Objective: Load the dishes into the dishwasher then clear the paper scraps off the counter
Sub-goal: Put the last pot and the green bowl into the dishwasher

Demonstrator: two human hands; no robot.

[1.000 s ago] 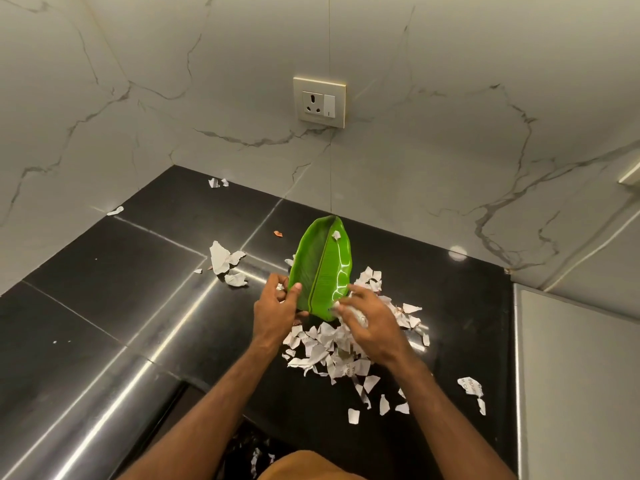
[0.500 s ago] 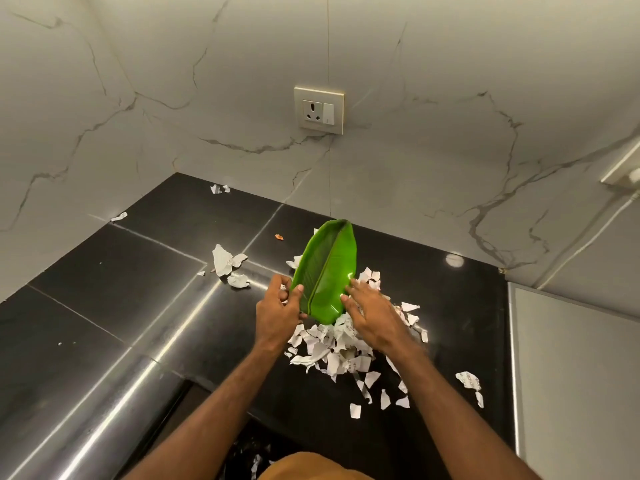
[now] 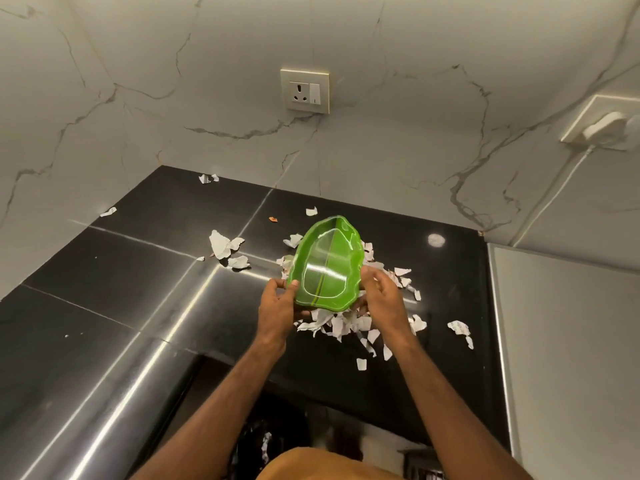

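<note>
**A:** Which step is this? Dishes or scraps?

**B:** Scraps, I'd say. The green leaf-shaped plate [image 3: 327, 268] is up off the black surface [image 3: 138, 258], held just above the main pile of paper scraps [image 3: 341, 323], tilted with its broad face toward the camera. The left hand [image 3: 277, 306] grips its lower left edge, thumb on the face. The right hand [image 3: 382, 299] holds the right edge, fingers [image 3: 367, 274] curled round the rim. I can't see any paper on the plate, so my guess is it's being used as a scoop.

**A:** So what's next?

**B:** Probably get one long edge back down beside the pile, free a hand and sweep the scraps on. There are also strays well apart from the heap, a few out left and some near the back wall. Tip the plate too far and whatever's on it slides off.

**A:** Anything different from half a second ago?

**B:** Yeah. Then the plate stood on edge, with only the left hand gripping it. The right hand lay spread on the pile beside it. Now the plate is turned broadside and the right hand has come off the paper onto the rim.
</note>
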